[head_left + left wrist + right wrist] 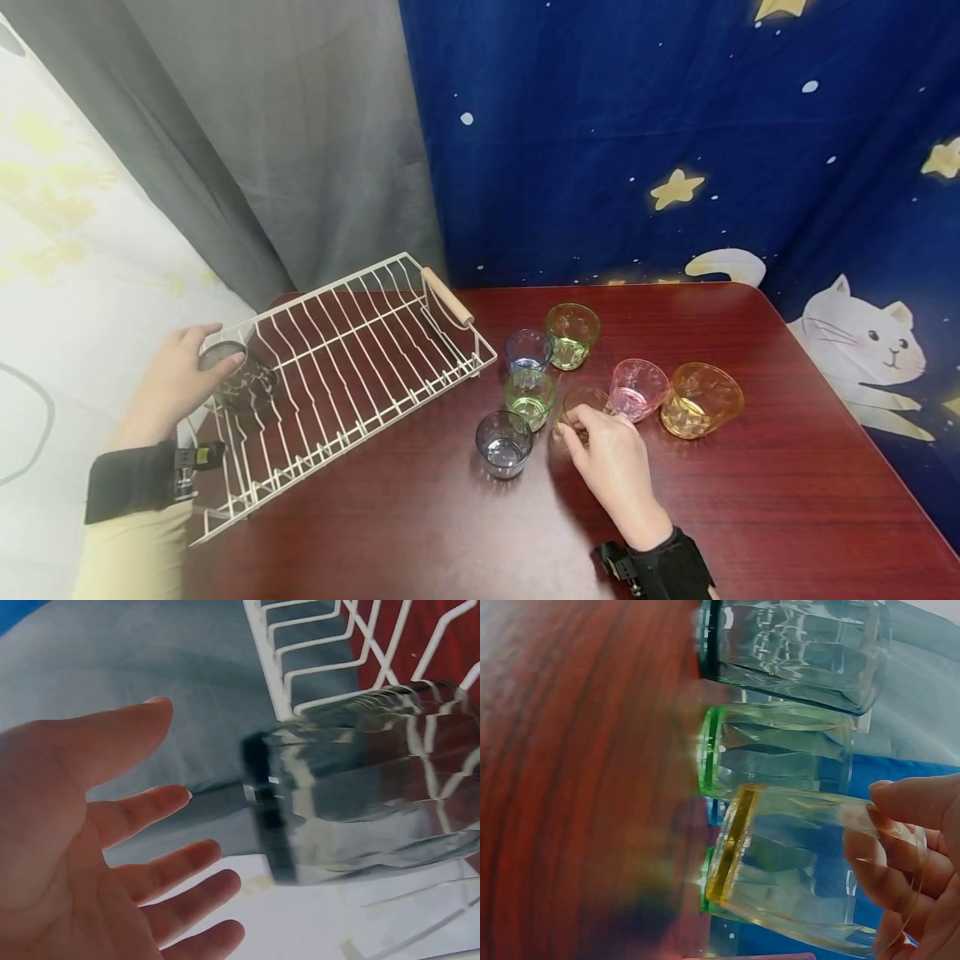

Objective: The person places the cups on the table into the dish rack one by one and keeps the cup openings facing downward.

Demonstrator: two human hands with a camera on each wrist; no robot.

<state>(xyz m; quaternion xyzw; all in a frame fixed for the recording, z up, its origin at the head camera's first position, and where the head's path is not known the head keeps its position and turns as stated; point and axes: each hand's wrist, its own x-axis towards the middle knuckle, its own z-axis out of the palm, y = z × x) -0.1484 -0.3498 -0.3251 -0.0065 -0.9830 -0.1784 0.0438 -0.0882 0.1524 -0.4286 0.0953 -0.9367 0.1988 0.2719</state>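
Note:
A dark grey glass stands upside down at the left end of the white wire dish rack. My left hand is beside its base; in the left wrist view the fingers are spread and apart from the glass. My right hand pinches the rim of a small yellow glass between thumb and fingers. That glass tilts, its base close to the tabletop; whether it touches is unclear. Near it stand a grey glass and a small green glass, both upright.
A blue glass and a larger green glass stand behind. To the right are a pink glass and a large amber glass. The rack's wooden handle rises at its right end. Curtains hang behind the table.

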